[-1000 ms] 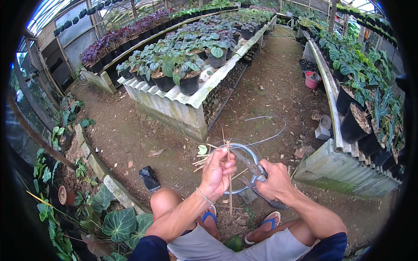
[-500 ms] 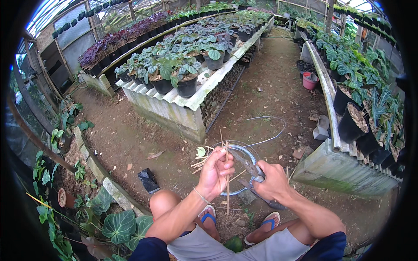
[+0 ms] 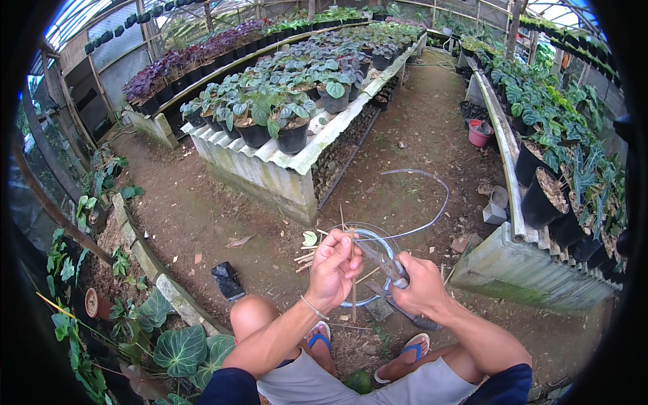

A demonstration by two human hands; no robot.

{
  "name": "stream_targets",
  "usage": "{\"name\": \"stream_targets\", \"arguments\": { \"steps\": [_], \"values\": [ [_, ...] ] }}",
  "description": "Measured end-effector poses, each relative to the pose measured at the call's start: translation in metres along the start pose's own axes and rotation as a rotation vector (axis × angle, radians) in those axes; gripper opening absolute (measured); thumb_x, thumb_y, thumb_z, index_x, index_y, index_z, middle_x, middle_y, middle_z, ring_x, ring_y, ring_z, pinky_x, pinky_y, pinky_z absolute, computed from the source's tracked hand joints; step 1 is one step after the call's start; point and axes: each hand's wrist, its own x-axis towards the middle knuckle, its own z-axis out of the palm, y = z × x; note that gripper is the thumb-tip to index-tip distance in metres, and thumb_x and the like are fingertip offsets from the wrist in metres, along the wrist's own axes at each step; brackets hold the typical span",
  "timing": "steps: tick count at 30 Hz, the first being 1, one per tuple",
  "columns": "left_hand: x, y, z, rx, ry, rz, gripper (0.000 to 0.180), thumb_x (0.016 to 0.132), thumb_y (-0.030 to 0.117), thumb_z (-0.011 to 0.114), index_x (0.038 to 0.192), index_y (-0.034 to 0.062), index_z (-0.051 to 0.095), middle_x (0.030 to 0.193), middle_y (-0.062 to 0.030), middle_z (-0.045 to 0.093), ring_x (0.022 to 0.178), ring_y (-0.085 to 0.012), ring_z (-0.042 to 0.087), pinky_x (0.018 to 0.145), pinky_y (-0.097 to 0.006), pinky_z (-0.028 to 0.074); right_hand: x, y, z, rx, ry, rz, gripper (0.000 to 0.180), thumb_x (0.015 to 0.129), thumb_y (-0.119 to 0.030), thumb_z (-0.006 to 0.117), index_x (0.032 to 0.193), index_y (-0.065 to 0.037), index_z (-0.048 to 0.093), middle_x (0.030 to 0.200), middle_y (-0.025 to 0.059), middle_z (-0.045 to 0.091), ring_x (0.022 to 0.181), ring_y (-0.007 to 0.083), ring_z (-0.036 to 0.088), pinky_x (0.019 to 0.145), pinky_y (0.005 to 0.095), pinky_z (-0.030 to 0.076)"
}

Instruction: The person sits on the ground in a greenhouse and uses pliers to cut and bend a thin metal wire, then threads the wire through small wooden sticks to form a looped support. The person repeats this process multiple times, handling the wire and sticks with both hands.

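My left hand point(image 3: 332, 264) is closed around a thin bamboo stick point(image 3: 354, 300), pinching it upright near its upper end, where another thin strip crosses it. In my right hand point(image 3: 420, 283) I grip pliers point(image 3: 379, 259) whose jaws point left at the pinched spot. Whether the jaws touch the stick or a wire there is hard to make out. A coil of silvery wire point(image 3: 390, 244) lies on the ground beneath my hands, with a loose loop reaching out ahead. More bamboo sticks point(image 3: 307, 257) lie left of the coil. Beneath my right hand, a blade with a dark handle point(image 3: 425, 323) is partly covered.
A concrete bench point(image 3: 256, 177) of potted plants stands ahead, another bench point(image 3: 533, 270) at the right. A dark block-like object point(image 3: 228, 281) sits on the soil by my knee. Stone edging point(image 3: 177, 295) and large leaves are at the left. A red pot point(image 3: 480, 133) stands farther off.
My right hand and the pliers have shifted slightly, with the jaws still by the pinched stick. The stick's lower end sits higher, and the loose wire loop has swung outward.
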Motion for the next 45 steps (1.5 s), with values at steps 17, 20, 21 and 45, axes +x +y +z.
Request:
{"name": "stream_targets", "arguments": {
  "steps": [17, 20, 21, 45],
  "values": [
    [-0.003, -0.022, -0.005, 0.484, 0.095, 0.091, 0.014, 0.105, 0.016, 0.068, 0.11, 0.0038, 0.064, 0.094, -0.0055, 0.072, 0.074, -0.0075, 0.063, 0.061, -0.02, 0.047, 0.001, 0.003, -0.014, 0.324, 0.32, -0.103, 0.033, 0.085, 0.002, 0.078, 0.111, 0.0, 0.058, 0.112, 0.0167, 0.075, 0.093, 0.0235, 0.075, 0.083, 0.0353, 0.057],
    [-0.006, -0.023, -0.005, 0.44, 0.022, 0.054, 0.015, 0.105, 0.015, 0.067, 0.113, 0.0031, 0.064, 0.095, -0.0071, 0.073, 0.075, -0.008, 0.063, 0.061, -0.02, 0.047, -0.001, 0.006, -0.021, 0.16, 0.279, -0.036, 0.032, 0.086, -0.003, 0.08, 0.111, -0.001, 0.06, 0.103, 0.0153, 0.073, 0.085, 0.0196, 0.072, 0.077, 0.0346, 0.056],
    [-0.007, -0.023, -0.005, 0.438, 0.009, 0.046, 0.015, 0.105, 0.014, 0.067, 0.114, 0.003, 0.064, 0.095, -0.0075, 0.073, 0.075, -0.0082, 0.063, 0.061, -0.02, 0.047, -0.001, 0.008, -0.022, 0.161, 0.283, -0.029, 0.032, 0.086, -0.005, 0.08, 0.111, -0.001, 0.06, 0.099, 0.0146, 0.072, 0.083, 0.0194, 0.071, 0.075, 0.0341, 0.056],
    [-0.005, -0.011, 0.005, 0.571, 0.026, 0.008, 0.016, 0.101, 0.007, 0.069, 0.116, 0.0004, 0.067, 0.101, -0.0098, 0.075, 0.077, -0.009, 0.065, 0.064, -0.021, 0.048, 0.005, 0.03, -0.04, 0.134, 0.271, -0.072, 0.042, 0.086, -0.013, 0.079, 0.122, -0.002, 0.061, 0.105, 0.0123, 0.063, 0.091, 0.0206, 0.062, 0.078, 0.036, 0.05]
  ]
}}
